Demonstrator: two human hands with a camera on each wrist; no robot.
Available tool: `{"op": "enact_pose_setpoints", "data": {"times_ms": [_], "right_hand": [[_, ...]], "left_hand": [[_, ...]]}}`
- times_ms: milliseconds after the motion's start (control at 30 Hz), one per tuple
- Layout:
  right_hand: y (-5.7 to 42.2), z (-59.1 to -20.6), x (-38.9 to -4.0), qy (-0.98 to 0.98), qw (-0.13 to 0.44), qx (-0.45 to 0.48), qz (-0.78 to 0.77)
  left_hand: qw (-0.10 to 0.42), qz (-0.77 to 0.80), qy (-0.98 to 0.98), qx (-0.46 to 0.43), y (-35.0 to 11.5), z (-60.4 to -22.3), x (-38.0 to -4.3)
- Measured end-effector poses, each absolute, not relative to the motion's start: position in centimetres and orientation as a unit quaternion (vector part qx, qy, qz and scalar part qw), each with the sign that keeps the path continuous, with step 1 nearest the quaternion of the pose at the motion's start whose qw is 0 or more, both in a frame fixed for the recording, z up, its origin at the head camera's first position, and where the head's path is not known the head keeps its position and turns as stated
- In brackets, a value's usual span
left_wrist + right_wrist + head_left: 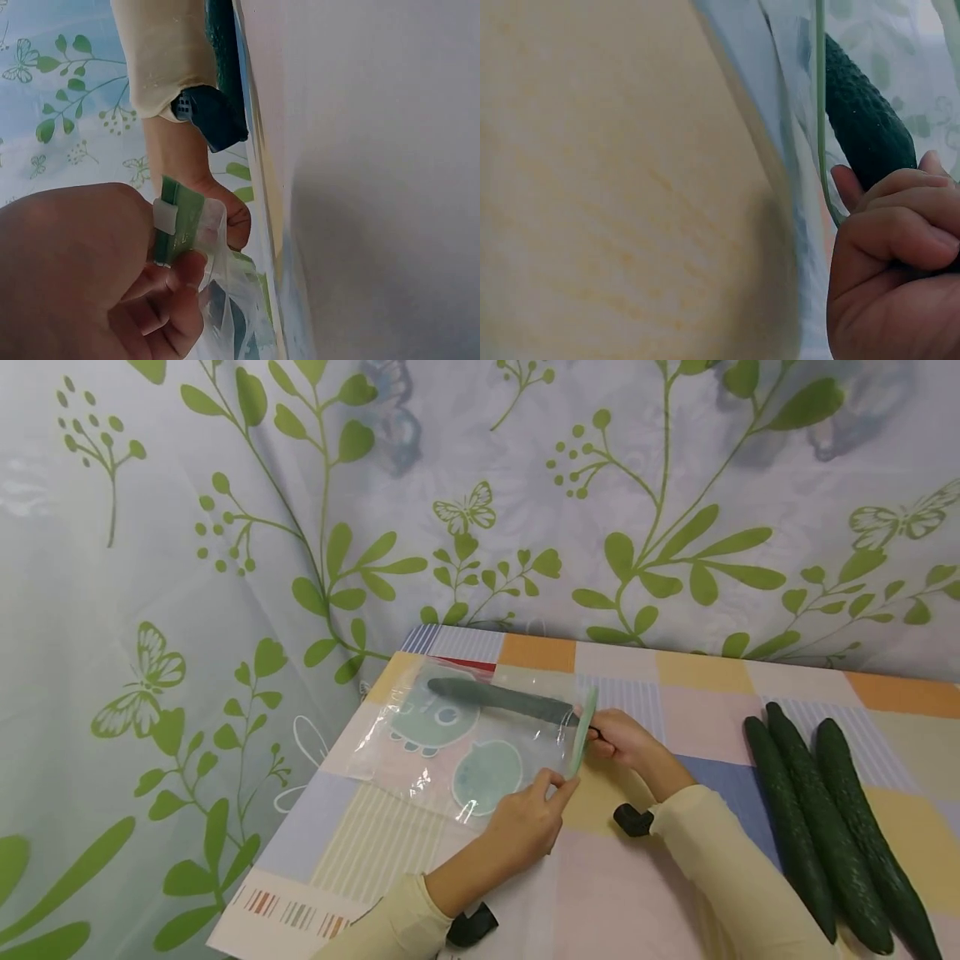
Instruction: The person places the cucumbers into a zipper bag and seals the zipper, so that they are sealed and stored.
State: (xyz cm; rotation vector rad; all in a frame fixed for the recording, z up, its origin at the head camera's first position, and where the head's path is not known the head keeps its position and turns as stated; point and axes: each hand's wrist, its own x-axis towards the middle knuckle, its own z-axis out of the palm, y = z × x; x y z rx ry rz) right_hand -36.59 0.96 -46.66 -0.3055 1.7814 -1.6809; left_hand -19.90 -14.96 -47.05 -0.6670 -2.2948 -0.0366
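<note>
A clear zip bag with a pale green zip edge lies over the left part of the table. It bears a cartoon dinosaur print. My left hand pinches the near corner of that edge; in the left wrist view a white slider shows on the green strip. Most of a dark green cucumber is inside the bag, its tip pointing left. At the mouth, my right hand grips the cucumber's near end, fingers curled round it in the right wrist view.
Three more cucumbers lie side by side on the patchwork tablecloth at the right. A leaf-patterned curtain hangs behind and to the left of the table. A white cord hangs by the left edge.
</note>
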Motion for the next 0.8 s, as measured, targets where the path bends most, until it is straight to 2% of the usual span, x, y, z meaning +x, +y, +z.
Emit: {"op": "enact_pose_setpoints", "data": {"times_ms": [233,500,667,800], "right_hand": [[1.1,-47.4,-37.5,0.738,0.312,-0.117,-0.587],[2.7,-47.5,-37.8,0.764,0.318,-0.228,-0.513],[4.0,-47.5,-37.8,0.812,0.257,-0.286,-0.440],[4.4,-47.6,-37.9,0.850,0.212,-0.297,-0.380]], "left_hand": [[0.356,-0.019,-0.897,-0.261,-15.1,-47.3,-20.1],[0.317,-0.012,-0.913,-0.256,-15.4,-47.5,-20.1],[0.276,-0.016,-0.926,-0.256,-15.2,-47.5,-19.9],[0.276,-0.012,-0.927,-0.255,-15.1,-47.5,-19.8]]}}
